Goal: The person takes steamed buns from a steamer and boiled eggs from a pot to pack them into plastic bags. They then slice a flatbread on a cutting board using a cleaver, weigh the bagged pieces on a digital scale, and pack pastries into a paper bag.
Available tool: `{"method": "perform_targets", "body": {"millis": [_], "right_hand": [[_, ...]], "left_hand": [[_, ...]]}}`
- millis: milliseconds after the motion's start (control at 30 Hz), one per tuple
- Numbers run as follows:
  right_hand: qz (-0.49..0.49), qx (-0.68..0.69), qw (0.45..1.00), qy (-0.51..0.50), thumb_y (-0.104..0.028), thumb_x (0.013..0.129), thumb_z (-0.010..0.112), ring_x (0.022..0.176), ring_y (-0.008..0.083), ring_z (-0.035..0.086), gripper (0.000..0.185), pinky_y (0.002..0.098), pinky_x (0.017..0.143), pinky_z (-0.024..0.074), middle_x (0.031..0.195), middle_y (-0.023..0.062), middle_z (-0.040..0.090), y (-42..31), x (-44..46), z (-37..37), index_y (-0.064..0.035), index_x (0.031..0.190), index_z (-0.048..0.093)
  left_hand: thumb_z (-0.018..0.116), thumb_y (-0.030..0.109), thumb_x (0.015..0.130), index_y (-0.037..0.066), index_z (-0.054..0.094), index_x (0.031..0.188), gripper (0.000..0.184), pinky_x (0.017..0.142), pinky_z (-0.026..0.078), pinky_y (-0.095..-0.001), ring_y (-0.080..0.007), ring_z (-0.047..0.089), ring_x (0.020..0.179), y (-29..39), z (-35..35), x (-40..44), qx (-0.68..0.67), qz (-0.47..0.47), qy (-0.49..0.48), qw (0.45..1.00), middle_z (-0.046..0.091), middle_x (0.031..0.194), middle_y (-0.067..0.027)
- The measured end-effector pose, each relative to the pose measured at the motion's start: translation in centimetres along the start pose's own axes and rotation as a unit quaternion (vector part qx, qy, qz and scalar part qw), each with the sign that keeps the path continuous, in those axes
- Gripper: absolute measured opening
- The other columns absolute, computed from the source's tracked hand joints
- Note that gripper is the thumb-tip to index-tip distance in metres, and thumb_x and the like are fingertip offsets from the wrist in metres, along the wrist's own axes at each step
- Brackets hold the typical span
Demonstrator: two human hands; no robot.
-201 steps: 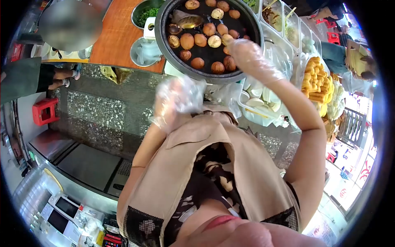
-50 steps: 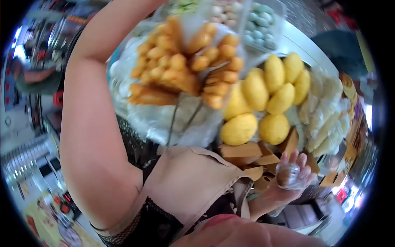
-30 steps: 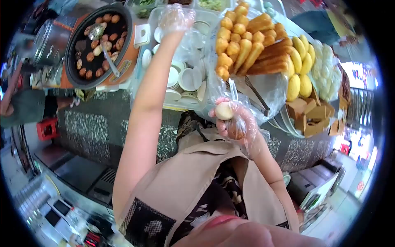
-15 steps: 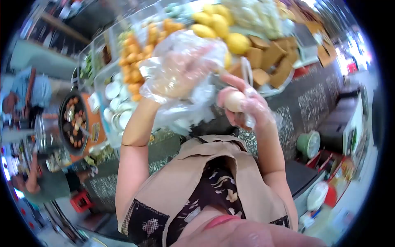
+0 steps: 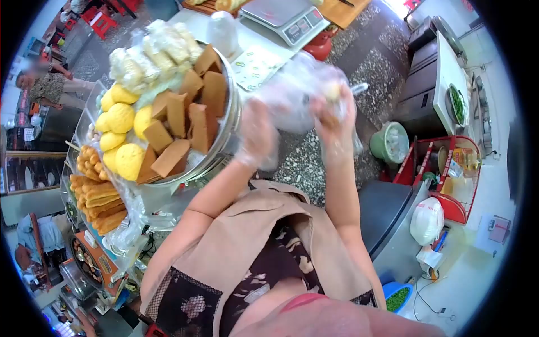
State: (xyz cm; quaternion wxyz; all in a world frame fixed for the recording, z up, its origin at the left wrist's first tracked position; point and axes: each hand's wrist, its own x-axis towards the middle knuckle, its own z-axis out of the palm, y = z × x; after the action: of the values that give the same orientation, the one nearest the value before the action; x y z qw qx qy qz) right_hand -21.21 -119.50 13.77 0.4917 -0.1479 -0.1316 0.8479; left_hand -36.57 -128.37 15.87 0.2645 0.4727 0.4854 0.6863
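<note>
My right hand [image 5: 335,119], gloved in clear plastic at one o'clock, has its fingers curled around a pale egg [image 5: 332,91] above the speckled floor [image 5: 292,168]. My left hand [image 5: 258,132], also gloved, is raised at twelve o'clock near a filmy plastic bag [image 5: 289,92] that spreads between the two; blur covers it, and I cannot tell whether its fingers are open or closed, or touch the bag. At ten o'clock, brown blocks [image 5: 182,115] sit in a round metal tray [image 5: 224,135], with yellow rounded pieces [image 5: 119,119] just beside them. Fried dough sticks [image 5: 98,196] are piled at nine o'clock; an orange-sided pot [image 5: 106,269] stands at eight. Beyond the bag at twelve o'clock, a digital scale [image 5: 289,22] rests on a white table [image 5: 196,22]. A green bucket [image 5: 382,143] stands near three o'clock.
</note>
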Motion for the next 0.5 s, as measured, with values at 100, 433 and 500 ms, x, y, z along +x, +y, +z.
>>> {"method": "perform_targets", "body": {"millis": [100,433,500], "right_hand": [[-0.099,-0.209,0.967,0.109,-0.027,0.091,0.057,0.059,0.0111,0.053,0.039,0.0211,0.044,0.0478,0.083,0.007,0.056,-0.7,7.5,1.7,-0.0131,0.125,0.045],[0.117,-0.528,0.839,-0.058,-0.015,0.081,0.068,0.047,0.0101,0.044,0.076,0.0271,0.037,0.0353,0.07,0.0002,0.054,5.7,32.7,-6.2,-0.0104,0.145,0.028],[0.25,-0.531,0.81,-0.01,-0.021,0.081,0.068,0.054,0.0121,0.051,0.066,0.0264,0.043,0.0415,0.072,0.0025,0.057,6.0,37.0,-7.3,-0.0082,0.139,0.039]], "left_hand": [[0.047,0.036,0.095,0.002,0.058,0.108,0.038,0.082,0.046,-0.0333,-0.0183,0.058,0.091,-7.8,0.5,4.1,-0.167,-0.305,0.234,0.908,0.062,0.103,-0.0081],[0.068,0.016,0.079,0.006,0.039,0.137,0.065,0.086,0.046,-0.0467,-0.0367,0.054,0.109,-23.0,0.1,20.1,0.549,-0.11,0.133,0.818,0.057,0.114,-0.0199],[0.058,0.018,0.086,0.009,0.059,0.119,0.034,0.077,0.048,-0.0461,-0.0368,0.06,0.094,-26.0,-0.3,22.2,0.445,-0.234,0.104,0.858,0.063,0.099,-0.0186]]}}
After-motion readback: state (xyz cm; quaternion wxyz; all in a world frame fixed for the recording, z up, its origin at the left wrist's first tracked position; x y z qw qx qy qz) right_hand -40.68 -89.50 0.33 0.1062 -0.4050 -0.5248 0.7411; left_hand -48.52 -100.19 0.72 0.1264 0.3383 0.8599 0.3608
